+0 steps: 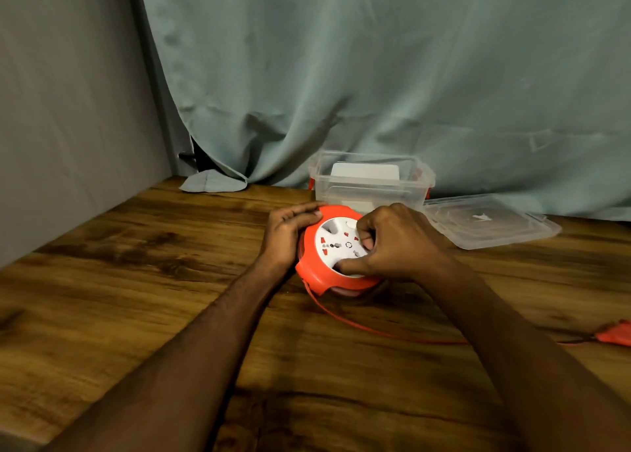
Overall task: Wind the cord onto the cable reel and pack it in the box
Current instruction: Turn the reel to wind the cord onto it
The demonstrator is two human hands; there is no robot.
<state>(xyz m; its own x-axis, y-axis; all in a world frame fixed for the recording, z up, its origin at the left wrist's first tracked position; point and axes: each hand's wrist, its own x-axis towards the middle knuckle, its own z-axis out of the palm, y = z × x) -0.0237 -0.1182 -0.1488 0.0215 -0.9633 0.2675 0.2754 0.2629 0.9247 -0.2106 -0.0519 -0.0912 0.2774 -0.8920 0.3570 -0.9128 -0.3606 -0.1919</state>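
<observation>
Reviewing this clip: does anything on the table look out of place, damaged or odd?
Nothing stands out as damaged. The red cord trails loose across the table to its plug, not yet wound. The box stands open, its lid lying flat beside it.

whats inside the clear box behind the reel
Through the walls of the clear box a flat white item shows, leaning toward the back. The cable reel and the hands cover the box's lower front, so its floor there cannot be seen.
</observation>
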